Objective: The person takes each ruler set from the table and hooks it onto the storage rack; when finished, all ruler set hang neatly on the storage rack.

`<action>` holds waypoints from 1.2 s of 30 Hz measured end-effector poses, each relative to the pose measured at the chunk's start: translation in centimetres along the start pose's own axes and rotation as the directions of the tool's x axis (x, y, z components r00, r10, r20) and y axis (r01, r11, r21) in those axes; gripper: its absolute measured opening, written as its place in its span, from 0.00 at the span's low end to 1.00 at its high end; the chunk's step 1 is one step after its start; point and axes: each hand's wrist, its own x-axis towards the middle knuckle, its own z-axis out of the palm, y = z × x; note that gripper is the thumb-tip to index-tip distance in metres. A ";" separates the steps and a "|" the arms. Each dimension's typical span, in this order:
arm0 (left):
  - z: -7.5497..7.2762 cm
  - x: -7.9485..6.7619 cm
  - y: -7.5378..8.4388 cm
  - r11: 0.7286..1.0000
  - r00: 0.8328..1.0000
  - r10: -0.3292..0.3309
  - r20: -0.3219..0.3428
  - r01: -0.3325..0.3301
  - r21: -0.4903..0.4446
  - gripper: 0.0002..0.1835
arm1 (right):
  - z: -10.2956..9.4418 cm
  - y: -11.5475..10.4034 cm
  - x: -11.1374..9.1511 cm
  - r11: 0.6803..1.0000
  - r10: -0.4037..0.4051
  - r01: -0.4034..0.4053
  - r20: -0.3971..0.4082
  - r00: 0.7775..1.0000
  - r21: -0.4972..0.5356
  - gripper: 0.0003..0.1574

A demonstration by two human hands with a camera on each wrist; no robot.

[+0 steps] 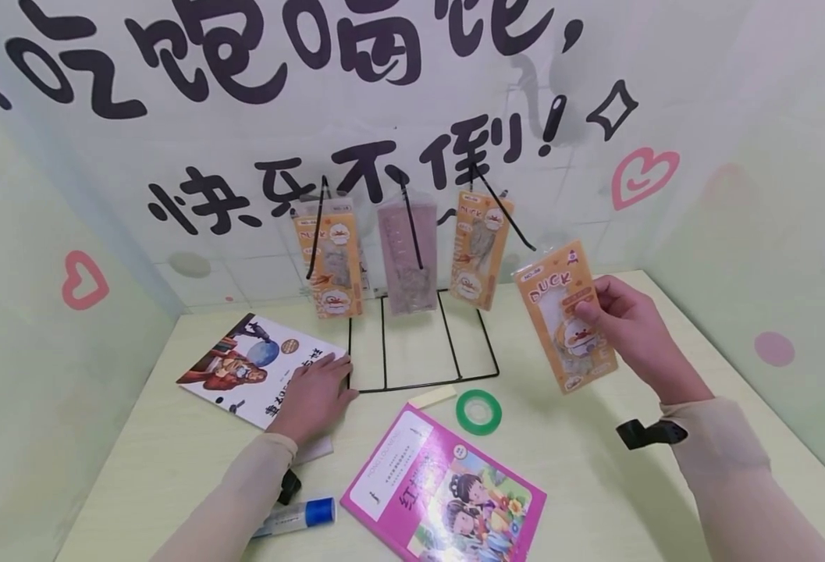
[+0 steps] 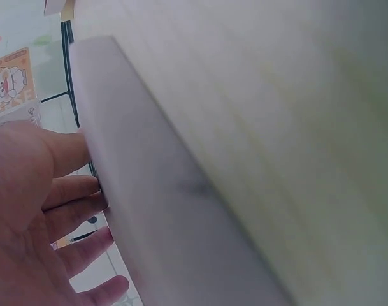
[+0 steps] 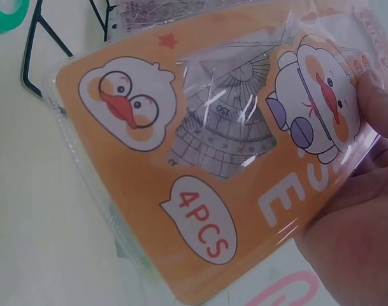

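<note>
My right hand [image 1: 626, 332] pinches an orange, duck-printed packet of clear rulers [image 1: 549, 320] by its right side. A protractor scale shows through the window of this ruler set [image 3: 229, 121] in the right wrist view. The packet's top edge is right at the tip of the rightmost hook of a black wire rack [image 1: 422, 385]. From the rack hang an orange packet [image 1: 331, 269] on the left, a pinkish one [image 1: 394, 234] and another orange one [image 1: 467, 277]. My left hand [image 1: 317, 394], fingers extended, rests on a white picture-covered book [image 1: 240, 371] beside the rack's left edge.
A pink-bordered book [image 1: 447, 499] lies in front of the rack, with a green tape roll [image 1: 478, 412] and a pale strip [image 1: 433, 396] behind it. A blue-capped glue stick [image 1: 300, 515] lies near my left sleeve. The printed wall [image 1: 560, 187] stands behind.
</note>
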 end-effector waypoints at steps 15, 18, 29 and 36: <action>-0.2 0.0 0.1 1.000 1.000 0.009 -0.001 -0.009 0.003 0.28 | 0.5 0.4 1.0 1.000 0.001 -0.002 0.033 0.999 0.018 0.16; -0.2 0.0 0.1 1.000 1.000 0.007 -0.002 -0.007 0.001 0.28 | 0.8 0.4 1.5 1.000 0.028 -0.028 0.026 0.999 -0.002 0.18; -0.2 0.0 0.1 1.000 1.000 0.000 0.005 0.000 -0.001 0.27 | 3.7 0.2 5.3 0.991 0.130 -0.125 -0.080 0.988 0.056 0.28; -0.3 0.0 0.2 1.000 1.000 0.001 0.008 -0.001 -0.011 0.28 | 6.6 0.1 8.8 0.979 0.193 -0.182 -0.142 0.971 0.088 0.31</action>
